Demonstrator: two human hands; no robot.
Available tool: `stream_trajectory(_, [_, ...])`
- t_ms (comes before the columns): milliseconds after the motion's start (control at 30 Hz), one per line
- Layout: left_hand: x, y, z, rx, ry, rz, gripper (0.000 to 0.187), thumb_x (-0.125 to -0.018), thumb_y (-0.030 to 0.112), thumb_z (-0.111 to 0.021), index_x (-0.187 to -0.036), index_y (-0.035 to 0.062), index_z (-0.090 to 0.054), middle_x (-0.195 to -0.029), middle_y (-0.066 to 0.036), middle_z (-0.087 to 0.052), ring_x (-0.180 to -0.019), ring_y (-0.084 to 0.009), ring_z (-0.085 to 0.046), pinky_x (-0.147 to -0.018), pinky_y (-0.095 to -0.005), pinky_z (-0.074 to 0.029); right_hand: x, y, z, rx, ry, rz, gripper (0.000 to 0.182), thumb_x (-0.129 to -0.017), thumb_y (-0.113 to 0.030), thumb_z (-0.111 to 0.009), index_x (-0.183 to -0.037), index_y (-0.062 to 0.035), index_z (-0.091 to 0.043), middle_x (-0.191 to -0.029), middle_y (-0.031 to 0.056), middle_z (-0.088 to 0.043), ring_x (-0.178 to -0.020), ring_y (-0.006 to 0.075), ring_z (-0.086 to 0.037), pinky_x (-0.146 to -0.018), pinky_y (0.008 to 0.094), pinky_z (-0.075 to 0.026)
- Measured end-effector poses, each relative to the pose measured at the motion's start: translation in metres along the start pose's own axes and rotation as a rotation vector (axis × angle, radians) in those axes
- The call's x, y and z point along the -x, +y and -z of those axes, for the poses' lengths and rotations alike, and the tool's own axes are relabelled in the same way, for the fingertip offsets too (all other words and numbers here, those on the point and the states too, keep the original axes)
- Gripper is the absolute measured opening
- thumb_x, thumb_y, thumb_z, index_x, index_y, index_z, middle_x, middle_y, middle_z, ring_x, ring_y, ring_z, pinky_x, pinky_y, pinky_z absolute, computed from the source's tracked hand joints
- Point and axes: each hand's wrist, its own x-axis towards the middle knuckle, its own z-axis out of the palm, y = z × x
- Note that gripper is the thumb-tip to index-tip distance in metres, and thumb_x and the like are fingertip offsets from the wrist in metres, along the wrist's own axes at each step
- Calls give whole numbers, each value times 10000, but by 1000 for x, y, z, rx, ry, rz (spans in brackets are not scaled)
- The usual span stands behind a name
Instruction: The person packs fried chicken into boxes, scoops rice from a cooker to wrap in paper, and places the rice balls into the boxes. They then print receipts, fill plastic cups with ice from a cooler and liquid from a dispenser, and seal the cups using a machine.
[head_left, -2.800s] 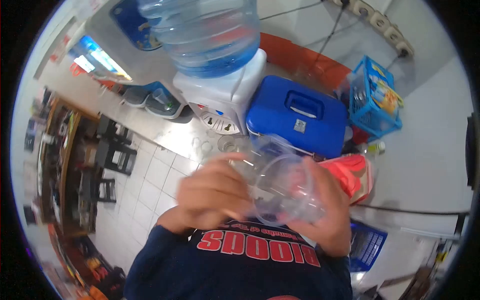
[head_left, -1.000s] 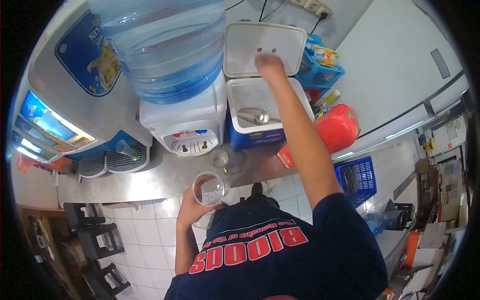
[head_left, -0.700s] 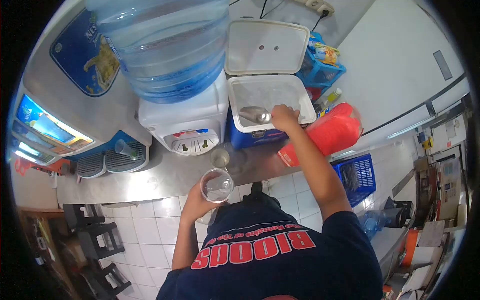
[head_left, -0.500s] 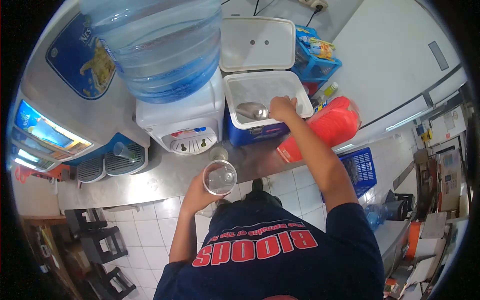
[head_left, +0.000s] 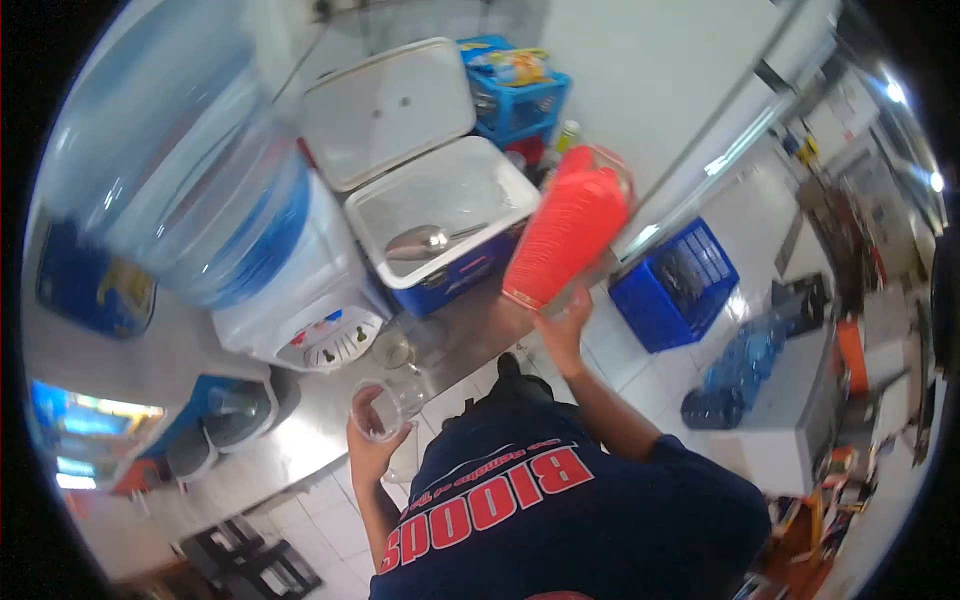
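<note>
Hands: two, left (head_left: 368, 462) and right (head_left: 562, 332).
Clear cups: two, held cup (head_left: 380, 411), counter cup (head_left: 392, 349).
Cooler (head_left: 440, 235): one.
Scoop (head_left: 418, 242): one.
Water jug (head_left: 170, 170): one.
Dispenser (head_left: 300, 310): one.
Red sleeve (head_left: 566, 240): one.
Blue baskets: two, shelf basket (head_left: 520, 95), floor basket (head_left: 675, 285).

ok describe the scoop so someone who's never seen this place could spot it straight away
Start at the big water bottle on its white dispenser; right beside it stands a blue cooler box with its white lid up. The scoop lies inside, the only shiny metal thing in the white interior.
</note>
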Motion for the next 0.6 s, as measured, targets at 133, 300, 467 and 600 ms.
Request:
stream_trajectory(133, [-13,-4,0,20,-31,-79,773,-623,95,-870,-1320,30,-542,-1280,-66,-640,-702,-80,-403,-632,-236,-377,-61,50,-18,-542,-329,198,1287,-547,-308,-1011,-1536,7,-250,-1529,212,-377,-1431,327,-386,-1184,445,-328])
stream_trajectory(300, [-34,12,0,-64,-81,-145,756,-655,174,-871,-1315,23,-534,-1266,-65,-639,-734,-86,-411,-655,-223,-367,-75,64,-29,-502,-318,132,1297,-525,-349,-1018,-1519,15,-267,-1507,212,-420,-1406,334,-428,-1179,437,-345])
stream_trajectory(467, [-47,29,-15,-42,-100,-121,801,-654,180,-879,-1348,23,-513,-1301,-85,-635,-769,-83,-439,-668,-223,-374,-67,83,-9,-374,-211,87,1225,-562,-319,-1002,-1498,12,-283,-1487,213,-434,-1389,325,-452,-1162,442,-369])
stream_trajectory(600, [-47,20,-30,19,-107,-81,835,-668,169,-876,-1387,22,-477,-1332,-109,-629,-788,-84,-465,-674,-221,-384,-102,100,40,-621,-130,75,1164,-612,-286,-987,-1485,20,-280,-1469,201,-441,-1365,314,-471,-1136,454,-391])
